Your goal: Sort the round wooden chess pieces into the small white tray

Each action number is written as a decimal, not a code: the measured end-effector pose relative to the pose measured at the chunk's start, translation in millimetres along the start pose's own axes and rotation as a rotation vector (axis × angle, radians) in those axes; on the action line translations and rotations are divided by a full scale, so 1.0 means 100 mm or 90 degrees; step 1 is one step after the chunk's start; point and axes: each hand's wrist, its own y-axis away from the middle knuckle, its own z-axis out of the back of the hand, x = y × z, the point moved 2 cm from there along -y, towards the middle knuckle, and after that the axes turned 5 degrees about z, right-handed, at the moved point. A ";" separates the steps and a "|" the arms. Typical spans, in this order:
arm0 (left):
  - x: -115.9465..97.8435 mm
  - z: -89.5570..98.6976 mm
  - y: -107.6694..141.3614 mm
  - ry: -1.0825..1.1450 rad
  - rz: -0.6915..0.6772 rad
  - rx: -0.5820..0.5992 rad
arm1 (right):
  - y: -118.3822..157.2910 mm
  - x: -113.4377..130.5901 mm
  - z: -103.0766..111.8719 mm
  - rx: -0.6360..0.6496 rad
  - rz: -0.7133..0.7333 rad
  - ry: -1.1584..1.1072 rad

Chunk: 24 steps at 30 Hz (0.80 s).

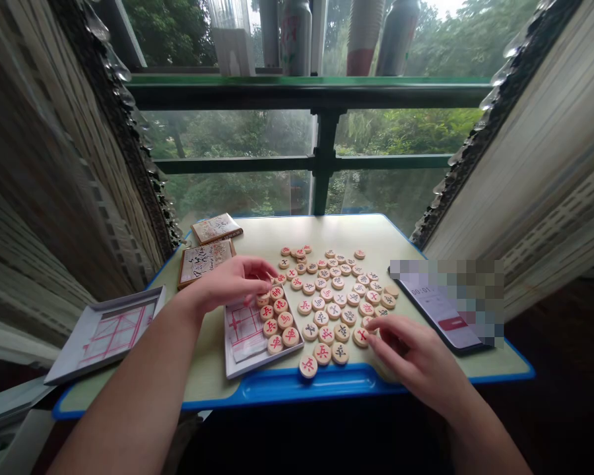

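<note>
My left hand (235, 280) reaches over the far end of an open white box (264, 364), its fingers curled round a Chinese chess piece (280, 278) and partly hiding it. Inside the box, two columns of red-marked pieces (286, 319) lie along the right side, beside a folded sheet with red lines (242, 326). On the right, my right hand (410, 353) has thumb and forefinger closed at the edge of a red-marked Chinese chess piece (360, 337). Many loose round wooden pieces, marked in red or black (333, 311), spread between my hands.
A white box lid (111, 330) lies at the left edge of the blue-rimmed table (307, 386). Two patterned boxes (216, 228) sit at the back left. A phone (440, 310) is at the right. Curtains hang both sides; cans (296, 39) and cups (363, 36) stand on the window ledge.
</note>
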 end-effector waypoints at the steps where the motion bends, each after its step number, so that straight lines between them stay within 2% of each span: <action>1: -0.01 -0.01 0.00 -0.006 0.000 -0.003 | -0.05 0.00 0.05 -0.013 -0.001 -0.020; 3: -0.01 -0.02 0.01 -0.026 -0.002 0.002 | -0.25 0.01 0.18 -0.014 0.004 -0.021; 5: -0.01 -0.05 0.01 -0.054 0.000 0.036 | -0.57 0.03 0.35 -0.005 0.007 0.108; 7: 0.00 -0.09 0.01 -0.073 0.011 0.084 | -0.94 0.02 0.49 0.088 -0.045 0.269; 8: 0.00 -0.10 0.02 -0.075 0.019 0.095 | -1.13 -0.02 0.53 0.124 -0.104 0.324; 9: 0.00 -0.10 0.02 -0.072 0.025 0.098 | -1.30 -0.06 0.57 0.128 -0.159 0.357; 12: -0.01 -0.09 0.02 -0.043 0.029 0.071 | -1.64 -0.22 0.50 0.105 -0.198 0.374; 14: -0.01 -0.08 0.02 -0.018 0.029 0.051 | -1.71 -0.34 0.37 0.099 -0.201 0.369; 18: 0.01 -0.06 0.00 -0.002 0.015 0.019 | -1.68 -0.55 0.17 0.065 -0.216 0.361; 24: 0.05 -0.07 -0.03 -0.099 0.016 0.007 | -1.66 -0.72 0.12 0.080 -0.214 0.314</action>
